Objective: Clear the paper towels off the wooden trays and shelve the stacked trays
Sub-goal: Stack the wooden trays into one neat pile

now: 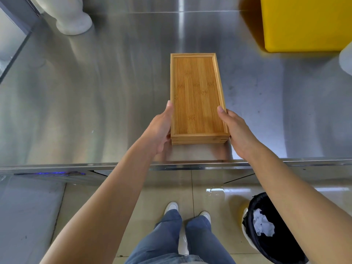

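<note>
A stack of wooden trays (198, 96), bamboo-coloured and rectangular, sits near the front edge of the steel table (95, 101). The top tray is bare, with no paper on it. My left hand (160, 128) grips the stack's near left side, thumb along the rim. Gripping the near right side is my right hand (236, 130), with its thumb over the rim. Crumpled white paper towels (263, 224) lie in a black-lined bin (274, 244) on the floor at the lower right.
A yellow box (304, 23) stands at the table's back right. A white vase-like base (74, 20) is at the back left, and a white object (345, 60) at the right edge. My legs and shoes stand on the tiled floor below the table's front edge (57, 165).
</note>
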The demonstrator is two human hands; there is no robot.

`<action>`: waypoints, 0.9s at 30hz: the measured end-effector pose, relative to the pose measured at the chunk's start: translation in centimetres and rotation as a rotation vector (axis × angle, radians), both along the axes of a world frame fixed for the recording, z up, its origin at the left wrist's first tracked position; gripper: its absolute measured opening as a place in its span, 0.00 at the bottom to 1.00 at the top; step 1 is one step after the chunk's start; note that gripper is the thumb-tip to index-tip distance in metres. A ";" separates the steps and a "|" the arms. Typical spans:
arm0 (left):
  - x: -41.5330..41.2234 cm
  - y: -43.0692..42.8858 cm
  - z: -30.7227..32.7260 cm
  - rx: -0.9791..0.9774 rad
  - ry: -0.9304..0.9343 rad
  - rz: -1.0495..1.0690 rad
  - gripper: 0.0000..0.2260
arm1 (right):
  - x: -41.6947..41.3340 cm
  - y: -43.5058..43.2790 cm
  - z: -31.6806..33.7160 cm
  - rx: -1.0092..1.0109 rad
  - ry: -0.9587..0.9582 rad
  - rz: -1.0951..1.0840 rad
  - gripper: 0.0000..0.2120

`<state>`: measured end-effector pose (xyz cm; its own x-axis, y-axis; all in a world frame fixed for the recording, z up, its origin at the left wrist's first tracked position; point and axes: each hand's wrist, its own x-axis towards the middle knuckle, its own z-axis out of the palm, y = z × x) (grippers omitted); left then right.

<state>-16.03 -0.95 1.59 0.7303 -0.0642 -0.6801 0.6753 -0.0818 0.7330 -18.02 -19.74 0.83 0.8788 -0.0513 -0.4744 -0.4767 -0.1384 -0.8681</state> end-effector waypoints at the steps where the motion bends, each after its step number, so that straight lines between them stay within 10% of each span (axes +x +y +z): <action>1: 0.3 -0.4 0.2 0.037 0.038 -0.027 0.40 | 0.1 0.1 0.0 0.007 0.007 -0.019 0.32; 10: 0.1 -2.5 -0.1 0.275 0.043 -0.033 0.26 | -0.7 0.9 -0.4 0.019 0.003 -0.078 0.26; 27: 1.3 -0.3 -0.2 0.036 0.181 0.064 0.31 | -0.8 0.3 1.1 0.225 0.081 -0.209 0.19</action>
<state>-14.74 -1.30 1.43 0.5973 0.0051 -0.8020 0.8008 -0.0584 0.5961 -18.81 -19.48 1.90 0.8191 -0.1120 -0.5625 -0.5436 0.1611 -0.8237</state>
